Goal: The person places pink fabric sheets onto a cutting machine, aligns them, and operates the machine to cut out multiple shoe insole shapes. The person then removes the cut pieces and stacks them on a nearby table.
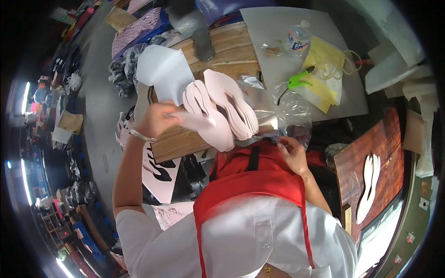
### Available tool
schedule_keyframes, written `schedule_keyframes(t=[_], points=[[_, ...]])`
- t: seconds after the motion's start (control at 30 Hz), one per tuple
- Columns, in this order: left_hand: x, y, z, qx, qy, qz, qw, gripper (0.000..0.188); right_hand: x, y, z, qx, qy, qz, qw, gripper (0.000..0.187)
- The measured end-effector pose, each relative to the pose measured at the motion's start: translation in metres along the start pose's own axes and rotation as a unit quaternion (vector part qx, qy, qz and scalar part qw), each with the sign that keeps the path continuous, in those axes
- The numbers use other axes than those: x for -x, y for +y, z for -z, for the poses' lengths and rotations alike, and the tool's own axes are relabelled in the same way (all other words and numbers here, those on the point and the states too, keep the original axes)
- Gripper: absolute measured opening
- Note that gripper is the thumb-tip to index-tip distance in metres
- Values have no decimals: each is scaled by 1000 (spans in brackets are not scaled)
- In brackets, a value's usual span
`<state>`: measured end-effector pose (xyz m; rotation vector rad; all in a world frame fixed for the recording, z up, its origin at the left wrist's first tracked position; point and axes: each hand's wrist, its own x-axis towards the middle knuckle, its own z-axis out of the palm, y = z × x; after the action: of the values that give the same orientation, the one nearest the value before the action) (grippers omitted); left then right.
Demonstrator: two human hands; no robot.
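My left hand is closed, slightly blurred, on the end of a pale pink insole. That insole slants over a stack of similar pink insoles on the wooden board. Against it lies a second stack of pink insoles, fanned along its edge. Close to my red apron, my right hand has its fingers bent, thumb and fingertips pinching the lower edge of a clear plastic bag. The bag spreads crumpled across the table beside the stacks.
A wooden board bears the stacks, with a pale blue sheet at its left. Farther right are a plastic bottle, a green-handled tool and yellow paper. White insole shapes lie on a reddish board.
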<state>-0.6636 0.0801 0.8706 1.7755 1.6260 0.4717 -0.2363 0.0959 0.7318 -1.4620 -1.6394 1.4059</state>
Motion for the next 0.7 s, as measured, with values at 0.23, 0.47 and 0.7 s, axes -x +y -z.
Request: schedule_keyframes(t=[0.23,0.47,0.7], points=[[11,21,-14,509,355,15,784,22,-24,-6,5,-3,-15,58,998,23],[-43,64,-106,717,353,107,592,30,-38,-29,12,-67,-38,32,996,25],[-86,37,-176,703,319,129,623,41,-59,-70,62,37,-17,66,997,27]])
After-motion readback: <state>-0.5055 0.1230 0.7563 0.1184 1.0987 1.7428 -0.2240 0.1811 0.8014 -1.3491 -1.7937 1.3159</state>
